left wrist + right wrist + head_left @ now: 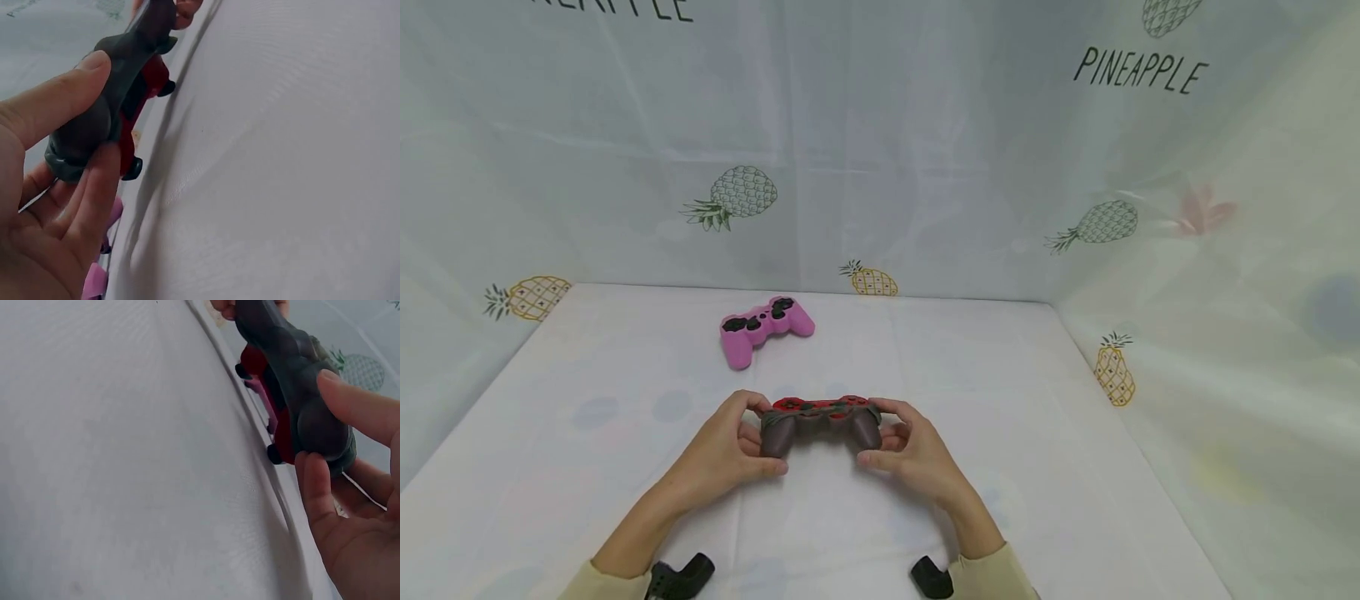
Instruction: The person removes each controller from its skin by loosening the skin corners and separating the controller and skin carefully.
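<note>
Both hands hold a dark grey and red game controller (781,435) between them, over the middle of the white table. My left hand (718,454) grips its left handle, thumb on the near side and fingers around the far side. The right hand (921,458) grips the other handle in the same way. In the left wrist view the controller (81,134) shows its grey shell and red face, with the thumb pressed on the shell. The right wrist view shows the right thumb on the controller's grey shell (322,428) and fingertips at its handle end.
A pink game controller (760,327) with black buttons lies farther back on the white table cloth (985,400), left of centre. Behind and beside the table hangs a pale curtain (887,125) printed with pineapples. Black wrist devices (681,577) sit by the sleeves.
</note>
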Demonstrator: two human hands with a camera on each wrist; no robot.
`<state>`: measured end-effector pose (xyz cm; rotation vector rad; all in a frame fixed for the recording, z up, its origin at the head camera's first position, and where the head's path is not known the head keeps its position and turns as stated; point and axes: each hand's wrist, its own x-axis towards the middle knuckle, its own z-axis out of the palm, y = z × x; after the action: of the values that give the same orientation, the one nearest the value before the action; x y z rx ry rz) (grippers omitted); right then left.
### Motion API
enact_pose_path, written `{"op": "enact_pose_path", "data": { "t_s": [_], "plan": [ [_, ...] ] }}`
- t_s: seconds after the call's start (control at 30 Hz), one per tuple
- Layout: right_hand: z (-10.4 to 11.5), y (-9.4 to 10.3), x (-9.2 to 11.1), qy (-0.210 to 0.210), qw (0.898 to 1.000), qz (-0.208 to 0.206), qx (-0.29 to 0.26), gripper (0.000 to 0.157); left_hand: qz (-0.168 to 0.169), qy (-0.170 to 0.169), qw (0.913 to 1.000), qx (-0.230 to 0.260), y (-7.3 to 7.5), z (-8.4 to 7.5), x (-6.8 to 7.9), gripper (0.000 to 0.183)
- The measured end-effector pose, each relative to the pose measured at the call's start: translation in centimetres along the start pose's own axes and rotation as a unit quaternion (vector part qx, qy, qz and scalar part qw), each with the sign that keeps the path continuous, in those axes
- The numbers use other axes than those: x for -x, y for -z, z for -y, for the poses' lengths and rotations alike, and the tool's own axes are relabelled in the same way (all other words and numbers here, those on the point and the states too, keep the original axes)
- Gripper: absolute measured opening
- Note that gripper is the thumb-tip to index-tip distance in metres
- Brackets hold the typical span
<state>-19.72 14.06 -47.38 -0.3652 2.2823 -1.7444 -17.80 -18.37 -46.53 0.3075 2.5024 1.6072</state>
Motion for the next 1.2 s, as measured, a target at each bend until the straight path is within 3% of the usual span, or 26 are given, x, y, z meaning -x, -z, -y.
{"op": "enact_pose_path", "data": {
  "t_s": [0.17,0.37,0.63,0.93,1.2],
  "plan": [
    [-0.01,-0.07,-0.01,0.030,0.999,-0.010,0.035,0.080,-0.037,-0.041,0.9948,-0.086,-0.12,0.27,0.01,0.082],
    [0.22,-0.22,-0.06,0.058,0.998,-0.022,0.004,0.066,-0.056,-0.061,0.9952,-0.053,-0.35,0.55,-0.30,0.073],
    [0.53,-0.58,-0.30,0.093,0.995,-0.025,0.008,0.081,-0.075,-0.058,0.9920,-0.083,-0.35,0.47,-0.26,0.067],
    [0.92,-0.62,-0.18,0.069,0.994,-0.060,0.061,0.071,-0.081,-0.061,0.9876,-0.120,-0.35,0.36,-0.16,0.066],
    [0.84,-0.21,-0.14,0.055,0.992,-0.031,0.109,0.067,-0.063,-0.059,0.9854,-0.146,0.02,0.35,-0.04,0.072]
  ]
}}
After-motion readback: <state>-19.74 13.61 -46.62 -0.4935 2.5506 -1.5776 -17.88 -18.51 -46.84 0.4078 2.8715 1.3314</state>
